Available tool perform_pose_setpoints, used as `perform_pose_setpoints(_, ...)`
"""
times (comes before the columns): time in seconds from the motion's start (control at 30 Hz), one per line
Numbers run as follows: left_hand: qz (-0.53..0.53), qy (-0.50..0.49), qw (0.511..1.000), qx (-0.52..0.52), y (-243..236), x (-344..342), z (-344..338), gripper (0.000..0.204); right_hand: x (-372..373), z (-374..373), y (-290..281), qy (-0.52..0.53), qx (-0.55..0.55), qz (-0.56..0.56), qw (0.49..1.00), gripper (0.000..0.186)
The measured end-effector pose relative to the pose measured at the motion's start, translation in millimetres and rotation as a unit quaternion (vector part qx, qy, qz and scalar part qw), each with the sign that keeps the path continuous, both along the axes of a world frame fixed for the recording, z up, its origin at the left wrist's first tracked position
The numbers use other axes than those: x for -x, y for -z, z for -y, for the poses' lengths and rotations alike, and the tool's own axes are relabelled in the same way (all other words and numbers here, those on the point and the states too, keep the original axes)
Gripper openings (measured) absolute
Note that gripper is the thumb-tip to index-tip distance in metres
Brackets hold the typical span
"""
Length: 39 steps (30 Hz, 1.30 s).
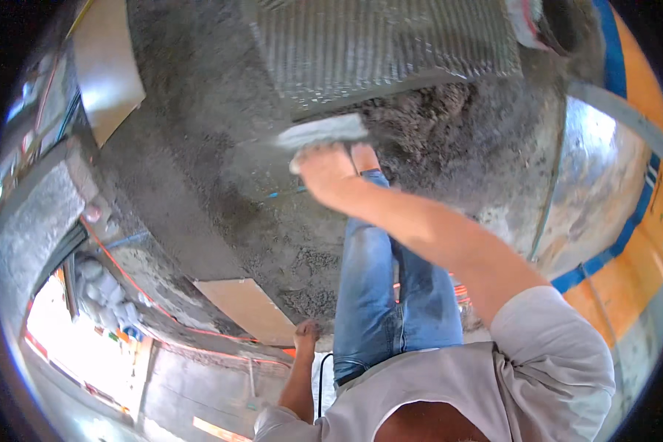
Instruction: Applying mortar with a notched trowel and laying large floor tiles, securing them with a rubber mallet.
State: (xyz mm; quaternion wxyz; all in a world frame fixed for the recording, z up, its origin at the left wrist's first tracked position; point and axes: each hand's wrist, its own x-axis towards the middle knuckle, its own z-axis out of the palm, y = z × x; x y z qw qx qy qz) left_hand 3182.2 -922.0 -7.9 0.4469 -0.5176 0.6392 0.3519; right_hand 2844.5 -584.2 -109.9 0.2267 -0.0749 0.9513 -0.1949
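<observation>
My right hand point(321, 168) is closed around a trowel, reaching forward in front of my legs. The trowel's pale metal blade point(323, 130) lies against the wet grey mortar point(254, 158), slightly smeared by motion; its handle is hidden under my hand. Just ahead of the blade is a patch of mortar combed into ridges point(390, 44). My left hand point(306, 336) hangs low at my left side, beside the corner of a beige tile point(247, 309). Its fingers are too small and unclear to make out.
Another beige tile point(107, 66) lies at the far left. Rough, loose mortar point(427, 121) is heaped right of the trowel. Orange cords point(144, 291) run along the left. A round, dark-mouthed container point(556, 26) is at the top right. My jeans-clad legs point(372, 295) fill the middle.
</observation>
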Motion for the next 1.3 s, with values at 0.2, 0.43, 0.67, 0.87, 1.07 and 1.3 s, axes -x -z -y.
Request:
perform_pose_setpoints(0.2, 0.02, -0.115, 0.993, 0.002, -12.3, -65.5, -12.2, 0.025, -17.9, 31.4, -68.0, 0.031, 0.272, 0.165, 0.948, 0.034)
perform_pose_setpoints(0.43, -0.007, -0.061, 0.998, -0.016, 3.8, 5.6, -131.9, 0.024, -125.4, -256.3, -81.8, 0.167, 0.157, 0.312, 0.922, 0.025)
perform_pose_setpoints(0.67, 0.002, -0.128, 0.992, -0.015, 27.0, -32.1, -198.9, 0.018, -124.2, -583.3, -56.9, 0.567, -0.046, 0.108, 0.815, 0.039)
perform_pose_setpoints(0.87, -0.062, 0.161, 0.984, -0.043, 35.0, -78.4, -294.7, 0.025, -92.0, -713.8, 58.5, 0.762, 0.27, -0.01, 0.588, 0.033)
perform_pose_setpoints(1.07, 0.069, -0.055, 0.996, -0.029, -0.4, -26.1, -404.7, 0.023, -202.6, -757.8, 73.0, 0.658, -0.131, 0.11, 0.734, 0.045)
perform_pose_setpoints(1.3, 0.083, -0.015, 0.996, 0.012, 28.5, 9.2, -436.8, 0.029, -191.0, -867.5, 152.6, 0.285, -0.276, 0.275, 0.876, 0.031)
